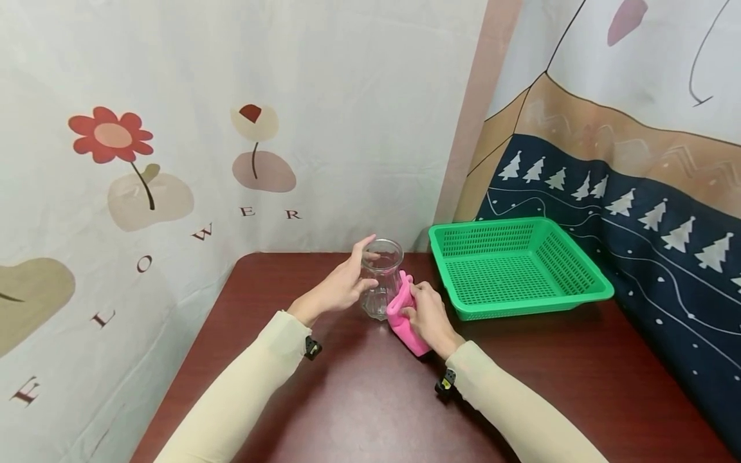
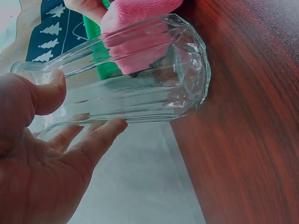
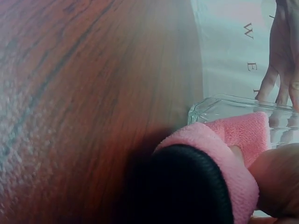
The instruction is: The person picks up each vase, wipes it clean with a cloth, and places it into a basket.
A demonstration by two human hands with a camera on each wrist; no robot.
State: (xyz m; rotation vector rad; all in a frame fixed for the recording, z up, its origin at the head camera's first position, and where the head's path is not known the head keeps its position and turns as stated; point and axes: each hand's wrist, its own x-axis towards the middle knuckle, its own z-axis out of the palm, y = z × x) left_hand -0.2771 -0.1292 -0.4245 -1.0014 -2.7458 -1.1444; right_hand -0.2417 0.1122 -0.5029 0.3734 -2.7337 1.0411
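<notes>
A clear glass vase (image 1: 376, 303) with a round rim and faceted sides stands upright on the table. My left hand (image 1: 336, 287) holds it near the neck from the left, the thumb on one side and the fingers on the other. On the vase's right side, my right hand (image 1: 431, 316) grips a folded pink cloth (image 1: 406, 329). Through the glass, the left wrist view shows the cloth (image 2: 140, 49) against the far wall of the vase. A dark rounded shape (image 3: 187, 186) covers part of the cloth in the right wrist view; what it is, I cannot tell.
A green plastic basket (image 1: 463, 307) with slotted sides sits at the back right of the brown table (image 1: 359, 405), close to my right hand. Printed curtains (image 1: 347, 128) hang behind the table and along its right side.
</notes>
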